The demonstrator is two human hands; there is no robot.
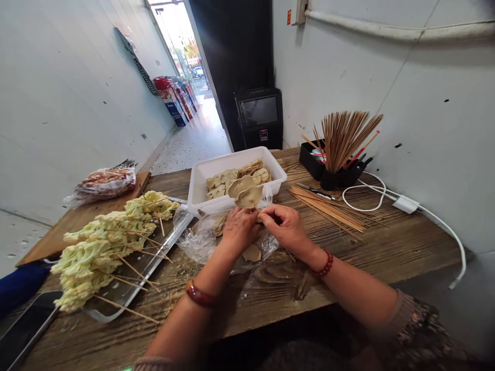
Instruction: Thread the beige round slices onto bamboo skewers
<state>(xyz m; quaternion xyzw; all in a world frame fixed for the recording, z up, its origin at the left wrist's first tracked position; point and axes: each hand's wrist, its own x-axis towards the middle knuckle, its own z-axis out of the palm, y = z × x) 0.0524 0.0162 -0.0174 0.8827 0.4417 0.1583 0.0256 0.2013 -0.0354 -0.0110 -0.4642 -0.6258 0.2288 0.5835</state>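
Two thin, round beige slices [249, 196], one overlapping the other, stand up above my left hand [242, 225], whose fingers are closed on their lower part. My right hand [285, 229] touches it, thumb and forefinger pinched on a thin bamboo skewer at the base of the slices. Most of that skewer is hidden by the fingers. Under both hands lies a crumpled clear plastic bag [197, 234] with more slices in it. One loose slice [252, 253] rests just below my left hand. Behind, a white plastic tub [236, 205] contains skewered slices.
Skewered cauliflower [104, 242] fills a metal tray [135, 293] at left. Beyond it, a wrapped bundle [106, 183] sits on a wooden board [50, 234]. Loose skewers [328, 208], a black holder with upright skewers [346, 139] and a white cable [444, 229] lie right. A phone [29, 330] is front left.
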